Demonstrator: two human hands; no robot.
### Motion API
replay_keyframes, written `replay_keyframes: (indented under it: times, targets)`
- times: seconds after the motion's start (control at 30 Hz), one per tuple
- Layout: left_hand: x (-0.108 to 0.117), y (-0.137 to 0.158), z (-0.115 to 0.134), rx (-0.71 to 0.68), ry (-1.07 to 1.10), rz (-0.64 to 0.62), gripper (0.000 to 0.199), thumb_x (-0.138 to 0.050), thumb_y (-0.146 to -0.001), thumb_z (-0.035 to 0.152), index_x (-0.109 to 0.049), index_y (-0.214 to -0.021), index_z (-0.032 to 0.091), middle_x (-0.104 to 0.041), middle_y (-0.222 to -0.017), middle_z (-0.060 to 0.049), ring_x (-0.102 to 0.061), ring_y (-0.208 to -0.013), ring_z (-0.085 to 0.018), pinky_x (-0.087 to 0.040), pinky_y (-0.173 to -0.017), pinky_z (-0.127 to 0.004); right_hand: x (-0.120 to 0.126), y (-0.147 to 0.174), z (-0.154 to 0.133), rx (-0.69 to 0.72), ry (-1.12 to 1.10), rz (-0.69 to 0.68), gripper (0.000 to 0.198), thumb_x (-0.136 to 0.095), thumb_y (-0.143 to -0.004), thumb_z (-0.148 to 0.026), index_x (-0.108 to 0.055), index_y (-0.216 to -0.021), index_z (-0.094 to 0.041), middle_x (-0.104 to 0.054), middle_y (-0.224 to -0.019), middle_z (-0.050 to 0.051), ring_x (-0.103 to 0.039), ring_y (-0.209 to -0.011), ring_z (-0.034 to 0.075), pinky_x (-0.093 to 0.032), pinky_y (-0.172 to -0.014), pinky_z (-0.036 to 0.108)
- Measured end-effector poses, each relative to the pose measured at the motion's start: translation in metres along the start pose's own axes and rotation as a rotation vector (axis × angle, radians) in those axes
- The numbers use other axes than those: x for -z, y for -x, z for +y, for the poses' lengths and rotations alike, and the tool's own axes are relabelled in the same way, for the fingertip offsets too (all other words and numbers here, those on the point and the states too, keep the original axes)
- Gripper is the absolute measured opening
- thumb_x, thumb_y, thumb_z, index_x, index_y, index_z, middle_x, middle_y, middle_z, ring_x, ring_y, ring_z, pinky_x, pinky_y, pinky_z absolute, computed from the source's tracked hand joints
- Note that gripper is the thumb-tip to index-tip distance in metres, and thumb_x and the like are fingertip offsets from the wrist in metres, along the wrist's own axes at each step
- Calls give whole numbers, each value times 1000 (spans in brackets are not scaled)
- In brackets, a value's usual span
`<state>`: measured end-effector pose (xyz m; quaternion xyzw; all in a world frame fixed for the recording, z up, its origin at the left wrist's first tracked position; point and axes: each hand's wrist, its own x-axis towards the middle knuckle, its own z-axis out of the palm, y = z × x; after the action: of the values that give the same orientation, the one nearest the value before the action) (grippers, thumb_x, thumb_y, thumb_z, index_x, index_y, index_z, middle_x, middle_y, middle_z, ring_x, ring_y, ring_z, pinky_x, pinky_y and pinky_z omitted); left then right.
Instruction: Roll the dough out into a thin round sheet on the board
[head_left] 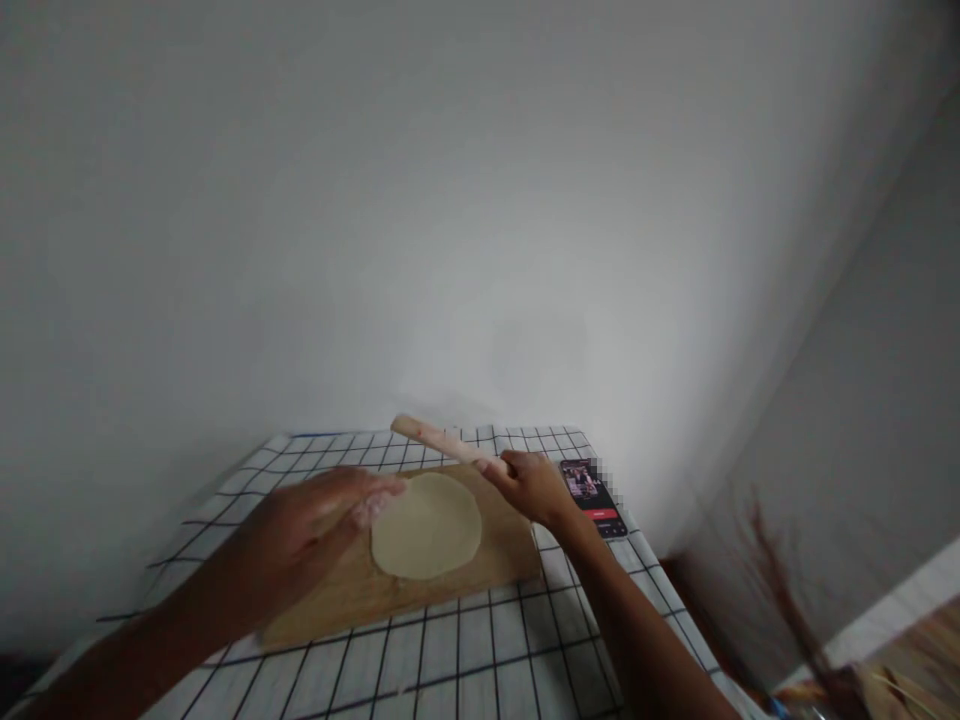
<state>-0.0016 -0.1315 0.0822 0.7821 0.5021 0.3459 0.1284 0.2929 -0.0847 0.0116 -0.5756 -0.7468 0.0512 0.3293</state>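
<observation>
Beside left fingers [375, 483], flat dough [427, 530], on board [510, 545]

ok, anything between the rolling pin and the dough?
Nothing visible. The right hand holds the rolling pin past the dough's far edge. The left hand is close, fingers by the dough's far-left edge; can't tell if they touch. The phone lies off to the right.

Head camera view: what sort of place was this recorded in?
Probably a room in a home, set up for working dough: a checked tablecloth covers the table, a wooden board bears a flat round of what looks like dough, and a phone lies nearby.
</observation>
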Motion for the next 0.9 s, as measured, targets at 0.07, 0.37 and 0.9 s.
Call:
replay_keyframes:
  times: [0.07, 0.37, 0.9]
  targets:
    - [4, -8, -8, -102, -12, -34, 38, -47, -95, 51, -75, -112, 31, -75, -120, 1, -67, -115, -25, -54, -100, -38, 0, 8, -12, 53, 71, -76, 60, -48, -95, -74, -63, -70, -22, -65, -65, 4, -54, -57, 16, -23, -54, 28]
    - [-94, 24, -73, -311, -356, -153, 48, -34, -104, 34, -49, -149, 22, -48, -158, -8, -38, -149, -27, -30, -123, -55, -20, 85, -31, 137, 161, -175, 51, -47, -98, -70, -66, -88, -24, -71, -89, 6, -66, -76, 22, -37, -61, 31]
    - [-111, -38, -79, -129, -505, 45, 38, -37, -103, 29, -61, -129, 17, -67, -135, -14, -54, -134, -33, -39, -112, -57, -60, -45, 22, 241, 317, -149, 32, -39, -109, -29, -69, -107, -18, -70, -109, 13, -61, -109, 23, -49, -95, 37]
